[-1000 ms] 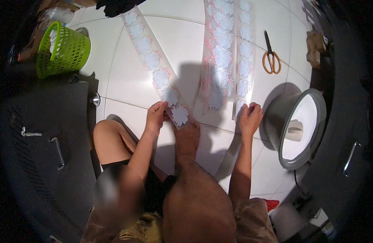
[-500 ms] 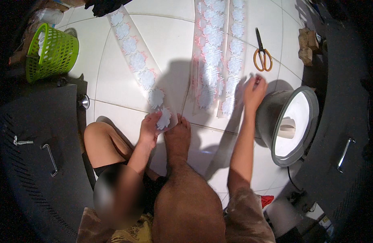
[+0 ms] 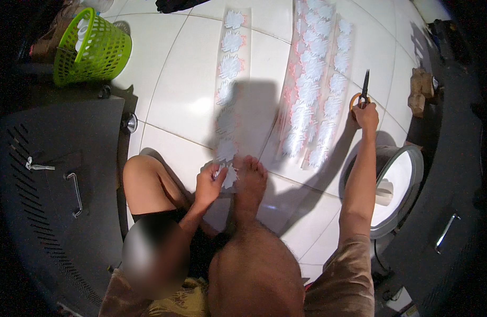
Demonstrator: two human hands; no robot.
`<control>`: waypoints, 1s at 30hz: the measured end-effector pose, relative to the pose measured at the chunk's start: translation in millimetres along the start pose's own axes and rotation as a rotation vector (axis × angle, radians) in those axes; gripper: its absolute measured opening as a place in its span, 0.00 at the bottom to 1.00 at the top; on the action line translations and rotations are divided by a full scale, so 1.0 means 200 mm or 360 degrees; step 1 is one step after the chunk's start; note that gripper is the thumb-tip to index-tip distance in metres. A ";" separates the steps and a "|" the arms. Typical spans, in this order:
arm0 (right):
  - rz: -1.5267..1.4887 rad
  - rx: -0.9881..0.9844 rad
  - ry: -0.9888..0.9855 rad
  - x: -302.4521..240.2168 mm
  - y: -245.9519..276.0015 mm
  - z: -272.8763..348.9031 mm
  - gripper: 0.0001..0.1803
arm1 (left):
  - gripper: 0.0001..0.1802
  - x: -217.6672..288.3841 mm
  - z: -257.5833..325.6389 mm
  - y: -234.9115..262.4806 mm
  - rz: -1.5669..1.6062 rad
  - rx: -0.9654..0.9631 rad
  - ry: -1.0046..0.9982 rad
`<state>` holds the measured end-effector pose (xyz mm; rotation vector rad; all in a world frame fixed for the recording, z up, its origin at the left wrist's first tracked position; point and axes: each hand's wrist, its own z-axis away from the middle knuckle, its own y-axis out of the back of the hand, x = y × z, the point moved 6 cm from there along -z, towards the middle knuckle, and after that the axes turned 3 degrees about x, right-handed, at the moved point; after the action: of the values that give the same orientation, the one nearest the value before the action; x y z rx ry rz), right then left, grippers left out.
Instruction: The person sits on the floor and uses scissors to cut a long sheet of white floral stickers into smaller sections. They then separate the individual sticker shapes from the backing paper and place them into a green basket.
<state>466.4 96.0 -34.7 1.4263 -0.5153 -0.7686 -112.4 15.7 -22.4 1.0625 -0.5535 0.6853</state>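
I sit on a white tiled floor. My left hand (image 3: 210, 182) pinches the near end of a long clear strip (image 3: 226, 90) printed with white leaf-like cutouts, right beside my bare foot (image 3: 248, 185). My right hand (image 3: 367, 115) is stretched far out to the right and grips the orange handles of a pair of scissors (image 3: 362, 92), blades pointing away from me. Between the two hands lie wider sheets of the same white cutouts (image 3: 312, 90), flat on the tiles.
A green plastic basket (image 3: 90, 47) stands at the far left. A dark cabinet with a metal handle (image 3: 74, 193) runs along my left. A round grey bin with a white roll inside (image 3: 394, 187) sits at my right, with dark furniture behind it.
My right hand has moved from the sheets out to the scissors and taken hold of them. My left hand stays on the strip's near end by my foot.
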 end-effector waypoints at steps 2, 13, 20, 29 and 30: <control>-0.0015 -0.0050 -0.0062 0.05 -0.04 0.00 0.25 | 0.15 -0.04 -0.01 -0.04 0.0326 -0.0211 0.0253; -0.1965 -0.0547 -0.0083 -0.26 0.19 0.98 0.26 | 0.19 -0.04 -0.02 -0.25 0.2012 -0.0379 0.1183; -0.1967 -0.1259 -0.0248 -0.44 0.07 1.79 0.29 | 0.18 0.08 -0.13 -0.30 0.1654 -0.0308 0.0833; -0.1358 -0.1418 0.0034 -0.53 -0.01 2.02 0.27 | 0.17 0.22 -0.04 -0.40 0.1660 -0.0335 0.0931; -0.1327 -0.1405 0.0045 -0.54 -0.01 2.02 0.27 | 0.17 0.22 -0.03 -0.40 0.1603 -0.0321 0.0881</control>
<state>99.7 -97.3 18.3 0.7603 0.4716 -1.4032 -23.4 6.7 -41.5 0.3042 -0.6351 1.6974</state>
